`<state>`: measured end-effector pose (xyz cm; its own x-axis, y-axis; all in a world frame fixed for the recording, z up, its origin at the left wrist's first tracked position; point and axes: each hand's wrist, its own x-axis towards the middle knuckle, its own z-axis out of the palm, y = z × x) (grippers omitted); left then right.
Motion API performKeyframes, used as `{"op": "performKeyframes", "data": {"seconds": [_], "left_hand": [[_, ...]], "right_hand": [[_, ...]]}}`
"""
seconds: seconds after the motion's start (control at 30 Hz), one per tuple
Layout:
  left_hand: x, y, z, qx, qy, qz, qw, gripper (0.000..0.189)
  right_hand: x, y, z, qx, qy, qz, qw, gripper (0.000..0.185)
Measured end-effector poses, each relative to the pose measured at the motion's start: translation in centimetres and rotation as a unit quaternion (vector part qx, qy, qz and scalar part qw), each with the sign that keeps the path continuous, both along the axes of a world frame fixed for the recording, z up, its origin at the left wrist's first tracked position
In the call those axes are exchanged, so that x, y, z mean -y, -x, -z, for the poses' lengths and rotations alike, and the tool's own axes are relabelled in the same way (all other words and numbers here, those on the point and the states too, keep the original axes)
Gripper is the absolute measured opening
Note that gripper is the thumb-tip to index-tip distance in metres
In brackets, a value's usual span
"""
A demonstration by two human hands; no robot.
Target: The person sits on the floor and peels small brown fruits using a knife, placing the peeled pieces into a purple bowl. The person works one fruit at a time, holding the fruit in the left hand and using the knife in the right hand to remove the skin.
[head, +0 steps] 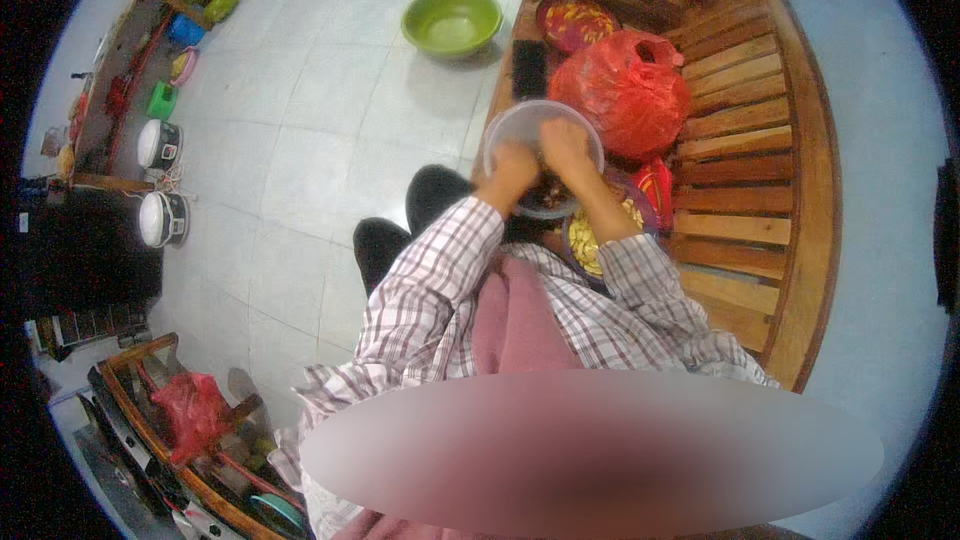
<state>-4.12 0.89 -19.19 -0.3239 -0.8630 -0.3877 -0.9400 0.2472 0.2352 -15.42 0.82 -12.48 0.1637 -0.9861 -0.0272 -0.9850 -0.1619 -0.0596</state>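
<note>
My left hand (514, 166) and my right hand (564, 144) both reach into a clear round plastic tub (541, 204), which has small dark brown pieces at its bottom. Both hands are slightly blurred, and the fingers point down out of sight, so what they grasp does not show. Below my right forearm, a purple basin (651, 214) holds pale yellow slices (585, 240). A bulging red plastic bag (622, 94) stands just beyond the tub on the wooden bench. Next to this bag lies a dark flat rectangular object (529, 70).
The slatted wooden bench (814, 240) runs along the right. A green basin (451, 21) sits on the tiled floor. Behind the red bag is a red patterned round item (577, 21). Two white-lidded appliances (160, 144) stand at the left, and another red bag (191, 416) hangs lower left.
</note>
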Motion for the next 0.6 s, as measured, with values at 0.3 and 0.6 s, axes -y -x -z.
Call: {"op": "performKeyframes", "data": {"seconds": [0.3, 0.6], "left_hand": [[-2.7, -1.9, -7.3, -0.11, 0.06, -0.004, 0.992, 0.025], [-1.9, -4.5, -10.9, -0.143, 0.055, -0.018, 0.988, 0.014]], "right_hand": [[2.3, -1.4, 5.2, -0.029, -0.058, -0.13, 0.989, 0.026], [-0.3, 2.2, -0.6, -0.015, -0.069, -0.076, 0.995, 0.021]]}}
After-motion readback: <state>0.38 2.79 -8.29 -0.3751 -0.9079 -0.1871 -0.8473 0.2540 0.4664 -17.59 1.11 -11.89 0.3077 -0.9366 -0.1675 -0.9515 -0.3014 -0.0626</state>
